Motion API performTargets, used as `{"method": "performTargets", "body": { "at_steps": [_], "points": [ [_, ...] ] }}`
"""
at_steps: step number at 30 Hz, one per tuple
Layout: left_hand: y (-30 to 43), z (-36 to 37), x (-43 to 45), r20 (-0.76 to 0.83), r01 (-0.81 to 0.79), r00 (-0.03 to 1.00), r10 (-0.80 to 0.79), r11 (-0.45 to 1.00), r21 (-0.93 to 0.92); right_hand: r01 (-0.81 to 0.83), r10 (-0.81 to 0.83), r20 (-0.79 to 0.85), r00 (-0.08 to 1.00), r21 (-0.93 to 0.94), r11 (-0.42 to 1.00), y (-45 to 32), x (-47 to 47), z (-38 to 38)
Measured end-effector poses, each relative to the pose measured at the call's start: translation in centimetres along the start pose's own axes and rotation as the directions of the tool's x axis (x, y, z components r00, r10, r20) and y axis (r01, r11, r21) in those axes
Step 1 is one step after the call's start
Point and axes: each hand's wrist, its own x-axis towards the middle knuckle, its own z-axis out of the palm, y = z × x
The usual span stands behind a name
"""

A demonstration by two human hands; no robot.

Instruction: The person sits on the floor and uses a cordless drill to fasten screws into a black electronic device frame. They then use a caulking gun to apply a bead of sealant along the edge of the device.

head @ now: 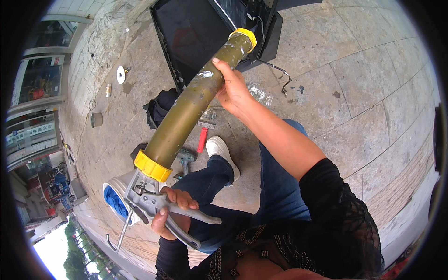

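Observation:
A caulking gun with an olive barrel slants across the view, a yellow ring cap at its handle end and another yellow cap at the far end. My right hand grips the barrel's upper half, thumb along the top; its fingers are mostly hidden beneath. My left hand is wrapped around the grey metal handle and trigger. A hooked plunger rod sticks out behind the handle. Beyond the barrel, a large black panel housing lies on the paving with wires showing.
Near my white shoe lie a red-handled scraper and a cordless drill. A white bucket holds something blue. Black cloth, clear plastic, a loose cable and a white disc are on the floor.

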Motion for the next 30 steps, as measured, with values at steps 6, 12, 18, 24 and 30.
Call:
{"method": "performTargets", "body": {
  "at_steps": [6, 12, 18, 24, 30],
  "points": [
    [0.1, -0.2, -0.4, 0.004, -0.007, 1.000, 0.007, 1.000, -0.018, 0.010, -0.009, 0.023, 1.000, -0.014, 1.000, -0.3, -0.3, 0.6],
    [0.3, -0.4, -0.7, -0.024, 0.013, 1.000, -0.014, 1.000, -0.014, 0.009, -0.010, -0.028, 1.000, -0.039, 0.999, 0.2, -0.6, 0.4],
    [0.5, -1.5, -3.0, -0.032, 0.068, 0.997, -0.072, 0.990, -0.121, -0.059, 0.056, -0.031, 0.998, -0.094, 0.994, 1.6, -2.4, 0.4],
    [0.6, -3.1, -4.7, -0.007, 0.026, 1.000, -0.028, 0.969, -0.245, -0.009, 0.011, 0.028, 1.000, -0.063, 0.998, 1.1, -4.3, 2.5],
    [0.3, -3.1, -3.8, 0.065, 0.032, 0.998, -0.021, 0.984, -0.176, 0.075, -0.068, 0.095, 0.993, -0.066, 0.995, -0.8, -3.9, 3.2]
  ]
}}
